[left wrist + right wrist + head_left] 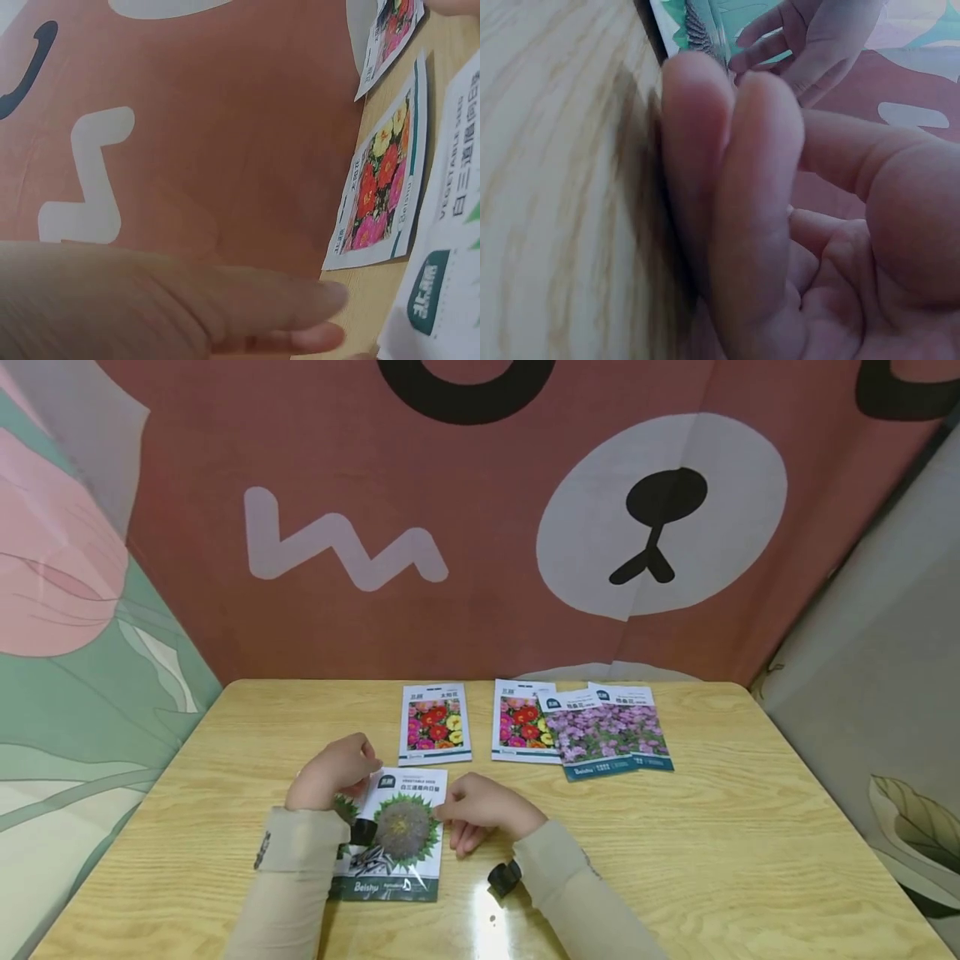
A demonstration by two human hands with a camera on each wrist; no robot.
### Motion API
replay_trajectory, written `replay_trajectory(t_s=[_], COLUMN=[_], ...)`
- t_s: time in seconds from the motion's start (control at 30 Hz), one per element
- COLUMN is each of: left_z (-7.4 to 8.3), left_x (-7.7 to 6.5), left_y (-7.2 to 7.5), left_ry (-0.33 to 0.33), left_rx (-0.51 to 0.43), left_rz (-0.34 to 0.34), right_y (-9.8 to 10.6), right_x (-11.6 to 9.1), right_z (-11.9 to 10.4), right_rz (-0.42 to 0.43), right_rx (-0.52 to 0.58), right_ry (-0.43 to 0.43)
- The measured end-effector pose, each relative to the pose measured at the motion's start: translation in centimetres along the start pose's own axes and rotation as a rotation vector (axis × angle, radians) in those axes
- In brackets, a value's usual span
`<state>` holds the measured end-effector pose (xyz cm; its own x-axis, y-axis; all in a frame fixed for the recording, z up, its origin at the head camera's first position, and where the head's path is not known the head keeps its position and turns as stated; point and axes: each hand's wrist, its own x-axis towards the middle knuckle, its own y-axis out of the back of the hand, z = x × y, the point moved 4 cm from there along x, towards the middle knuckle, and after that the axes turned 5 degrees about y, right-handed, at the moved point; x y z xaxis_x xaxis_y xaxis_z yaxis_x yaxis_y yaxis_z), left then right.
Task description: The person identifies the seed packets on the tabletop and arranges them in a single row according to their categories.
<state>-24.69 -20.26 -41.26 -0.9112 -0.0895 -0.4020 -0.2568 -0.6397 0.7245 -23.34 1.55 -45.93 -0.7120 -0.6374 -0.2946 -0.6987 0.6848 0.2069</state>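
A seed packet with a big sunflower head [406, 832] lies near the front of the table, its printed face up. My right hand [491, 810] pinches its right edge between thumb and forefinger. The other fingers [754, 202] of that hand stretch down close to the wood. Just above the packet's top left corner is my left hand [330, 772], its fingers fairly straight in the left wrist view. A second sunflower packet [346, 810] shows partly beside the first, mostly covered by the left wrist and the first packet.
Toward the back of the table lie a packet of red and yellow flowers [435, 724], a similar packet [517, 722], and two overlapping purple-flower packets [600, 735] [649, 735]. A printed cloth [480, 627] hangs along the table's [735, 843] far edge.
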Motion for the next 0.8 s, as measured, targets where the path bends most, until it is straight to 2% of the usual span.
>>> replay_trajectory(t_s=[0.2,0.37,0.63,0.8], left_z=[0.7,1.2,1.4,1.7], left_x=[0.4,0.5,1.4,2.2], left_y=[0.3,0.3,0.0,-0.5], left_ry=[-0.082,-0.149,-0.220,-0.249], left_rx=[0.051,0.043,-0.072,-0.220], left_rz=[0.066,0.138,0.234,0.227], right_y=[0.4,1.1,2.6,3.5], right_x=[0.0,0.0,0.4,0.6], right_z=[-0.4,-0.5,-1.0,-1.7], right_rz=[0.046,0.095,0.193,0.321], right_rx=[-0.007,-0.021,-0.097,-0.136], right_ry=[-0.003,0.029,0.150,0.218])
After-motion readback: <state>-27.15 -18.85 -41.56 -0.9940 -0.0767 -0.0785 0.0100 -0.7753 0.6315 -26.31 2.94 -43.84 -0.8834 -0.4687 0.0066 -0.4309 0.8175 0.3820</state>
